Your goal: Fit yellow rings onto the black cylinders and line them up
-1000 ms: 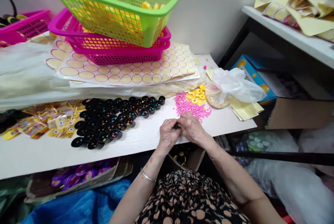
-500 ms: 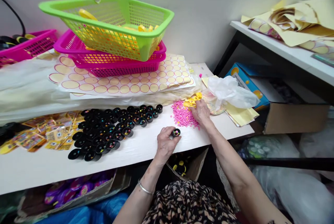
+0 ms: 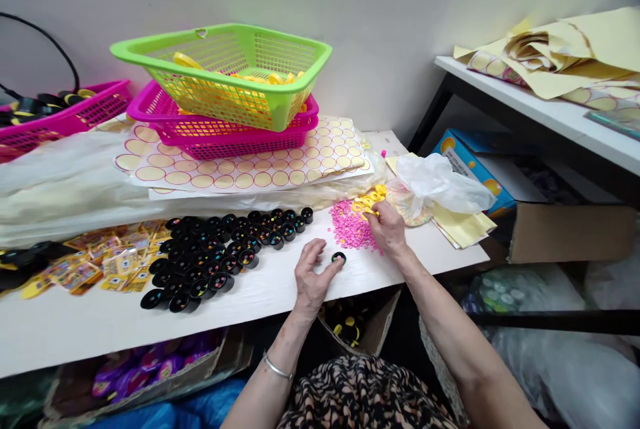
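One magenta basket (image 3: 95,112): far left, lattice plastic, heaped with round black-and-yellow pieces (image 3: 45,103).
Packets (image 3: 123,265): flat, glossy, orange-yellow, overlapping on the white table (image 3: 95,325).
Low carton (image 3: 215,357): brown cardboard below the table edge, shiny purple pieces (image 3: 150,365) inside.
Black cups (image 3: 215,255): short smooth cylinders crowded together, small coloured bits inside.
Green basket (image 3: 280,109): plastic mesh holding yellow pieces, resting on a second magenta basket (image 3: 240,150); sheets of circles (image 3: 250,180) lie beneath.
My left hand (image 3: 314,275): fingers and thumb apart, thumb right by the single cup; I cannot tell whether they touch.
Single cup (image 3: 339,258): black, round, on the table between my hands, bits inside.
Pink beads (image 3: 350,225): tiny, loose, piled.
My right hand (image 3: 387,227): thumb and finger pinching a yellow ring (image 3: 369,213), beside other yellow rings (image 3: 375,194).
Plastic bag (image 3: 437,182): thin, whitish, crumpled.
Blue box (image 3: 457,155): printed cardboard, contents too dark to tell.
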The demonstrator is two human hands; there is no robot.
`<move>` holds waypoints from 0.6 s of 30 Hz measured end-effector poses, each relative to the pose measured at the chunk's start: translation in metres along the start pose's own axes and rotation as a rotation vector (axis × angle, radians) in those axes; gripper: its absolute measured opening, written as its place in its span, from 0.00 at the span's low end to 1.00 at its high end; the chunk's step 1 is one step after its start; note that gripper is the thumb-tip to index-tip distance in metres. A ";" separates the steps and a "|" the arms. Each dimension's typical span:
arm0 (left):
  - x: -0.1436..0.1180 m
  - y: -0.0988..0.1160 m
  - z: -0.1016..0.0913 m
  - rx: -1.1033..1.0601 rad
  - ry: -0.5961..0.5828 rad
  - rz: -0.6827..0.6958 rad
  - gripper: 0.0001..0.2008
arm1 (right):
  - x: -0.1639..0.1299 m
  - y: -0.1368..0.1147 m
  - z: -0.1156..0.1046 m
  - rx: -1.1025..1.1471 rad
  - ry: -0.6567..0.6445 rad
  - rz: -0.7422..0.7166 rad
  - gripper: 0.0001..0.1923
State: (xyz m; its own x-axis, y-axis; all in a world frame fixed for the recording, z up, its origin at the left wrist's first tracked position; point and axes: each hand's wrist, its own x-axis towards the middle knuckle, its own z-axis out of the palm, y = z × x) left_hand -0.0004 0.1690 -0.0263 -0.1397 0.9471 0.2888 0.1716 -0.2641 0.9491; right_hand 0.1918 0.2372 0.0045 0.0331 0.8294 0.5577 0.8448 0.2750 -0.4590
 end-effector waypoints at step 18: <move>-0.019 0.053 -0.019 -0.426 -0.153 -0.655 0.11 | -0.083 -0.086 -0.044 0.580 -0.440 -0.040 0.10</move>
State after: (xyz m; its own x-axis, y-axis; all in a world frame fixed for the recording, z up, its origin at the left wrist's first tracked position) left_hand -0.0068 0.1336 0.0204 0.0580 0.9401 -0.3359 -0.2913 0.3378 0.8950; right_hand 0.1395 0.1234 0.0282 -0.3123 0.8987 0.3081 0.4179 0.4212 -0.8050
